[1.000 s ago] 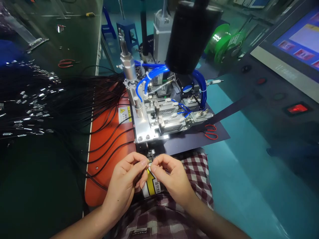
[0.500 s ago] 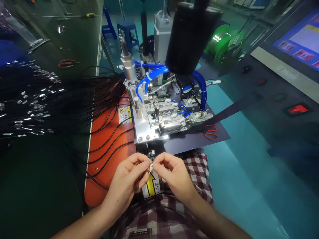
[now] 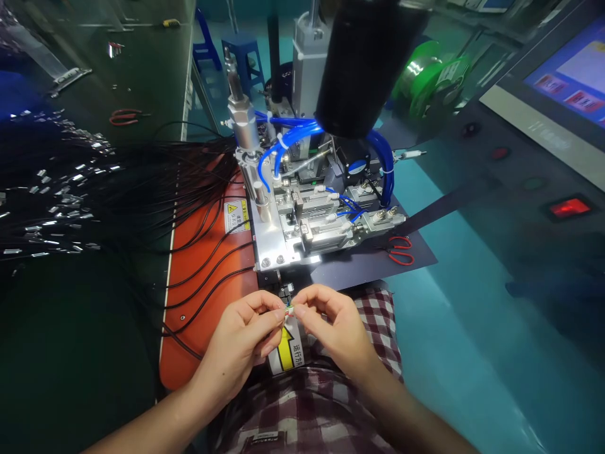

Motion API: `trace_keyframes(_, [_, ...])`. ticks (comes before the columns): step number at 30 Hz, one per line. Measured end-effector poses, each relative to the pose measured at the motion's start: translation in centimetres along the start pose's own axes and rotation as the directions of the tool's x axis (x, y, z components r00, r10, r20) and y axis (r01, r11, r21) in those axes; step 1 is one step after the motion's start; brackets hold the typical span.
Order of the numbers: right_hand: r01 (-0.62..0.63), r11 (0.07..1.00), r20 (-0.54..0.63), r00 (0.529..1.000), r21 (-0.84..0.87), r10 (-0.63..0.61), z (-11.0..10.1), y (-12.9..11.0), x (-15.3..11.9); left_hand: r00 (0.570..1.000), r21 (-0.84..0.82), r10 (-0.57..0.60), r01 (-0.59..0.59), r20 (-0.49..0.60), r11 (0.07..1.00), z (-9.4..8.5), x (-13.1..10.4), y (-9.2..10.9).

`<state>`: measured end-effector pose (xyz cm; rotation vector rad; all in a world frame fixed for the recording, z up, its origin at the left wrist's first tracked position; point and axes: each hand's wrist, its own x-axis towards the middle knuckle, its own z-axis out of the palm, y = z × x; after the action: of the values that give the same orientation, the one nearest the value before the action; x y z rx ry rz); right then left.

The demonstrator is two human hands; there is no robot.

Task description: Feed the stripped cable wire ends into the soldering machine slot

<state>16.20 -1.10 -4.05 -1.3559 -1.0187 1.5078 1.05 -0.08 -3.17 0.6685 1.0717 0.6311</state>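
both the bare left hand (image 3: 249,325) and the bare right hand (image 3: 329,321) pinch thin red, white and green wires (image 3: 290,310) between thumb and finger, before a silver metal machine (image 3: 326,234), near a white yellow-arrowed label (image 3: 286,353)

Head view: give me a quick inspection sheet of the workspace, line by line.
Surface: orange-red board beside the machine; it carries a warning label.
Things in hand: one tiny coloured piece, too small to identify.
Clutter: red-handled cutters on the dark sheet; another red-handled tool on the green table.
Hands: left hand and right hand both pinch the piece, fingers close together.
Cables: black cables cross the board; blue tubes arch over the machine.
Surroundings: lit screen and red light at right; green spool and blue stool beyond the machine.
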Motion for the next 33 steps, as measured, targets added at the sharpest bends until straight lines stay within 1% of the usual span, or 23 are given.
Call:
trace_keyframes(4, [0.126,0.978,-0.042,0.990,-0.166,-0.135,-0.1,-0.1,-0.4,1.000,0.007,-0.012,0.013,-0.014,1.000,0.1,-0.1,0.1])
trace_keyframes(6, [0.157,0.964,-0.042,0.985,-0.214,-0.170,-0.1,-0.1,-0.6,1.000,0.016,-0.014,0.014,-0.017,1.000,0.1,-0.1,0.1])
trace_keyframes(11, [0.174,0.958,-0.037,0.982,-0.227,-0.187,0.0,-0.3,-0.9,1.000,0.016,-0.007,0.007,-0.002,1.000,-0.1,-0.1,-0.2])
trace_keyframes(15, [0.249,0.929,-0.052,0.961,-0.273,-0.273,0.1,-0.2,-1.2,1.000,0.029,0.010,-0.010,0.002,1.000,-0.3,-0.1,-0.4])
trace_keyframes(20, [0.326,0.881,-0.027,0.934,-0.342,-0.356,0.0,0.0,-1.5,1.000,0.026,-0.006,0.006,-0.007,1.000,-0.2,-0.1,-0.3])
trace_keyframes(23, [0.331,0.882,-0.047,0.929,-0.335,-0.367,0.0,0.2,-1.5,1.000,0.013,-0.005,0.005,-0.006,1.000,-0.1,-0.1,-0.3])
trace_keyframes(26, [0.300,0.898,-0.069,0.939,-0.323,-0.338,0.0,0.3,-1.4,1.000,0.012,0.001,-0.001,-0.002,1.000,-0.1,-0.1,-0.3])
trace_keyframes(29, [0.290,0.898,-0.045,0.946,-0.330,-0.322,0.1,0.4,-1.4,1.000,0.014,0.006,-0.006,0.004,1.000,-0.2,-0.1,-0.3])
trace_keyframes(33, [0.311,0.890,-0.039,0.939,-0.333,-0.342,0.2,0.3,-1.6,1.000,0.013,0.013,-0.013,0.004,1.000,-0.2,-0.2,-0.4])
